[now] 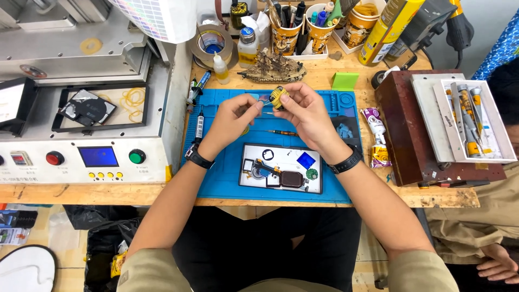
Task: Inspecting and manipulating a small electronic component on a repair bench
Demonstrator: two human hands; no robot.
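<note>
While we look down from above at a wooden workbench, a grey machine with red and green buttons sits at far left. Beside it lies a blue work mat. Over the mat, our left hand pinches a thin strip of tape pulled from a small roll of yellow tape, a stubby yellow-and-dark spool that our right hand grips by the fingertips. Below them rests an opened phone. At far right, a white tool tray sits on a dark brown box.
</note>
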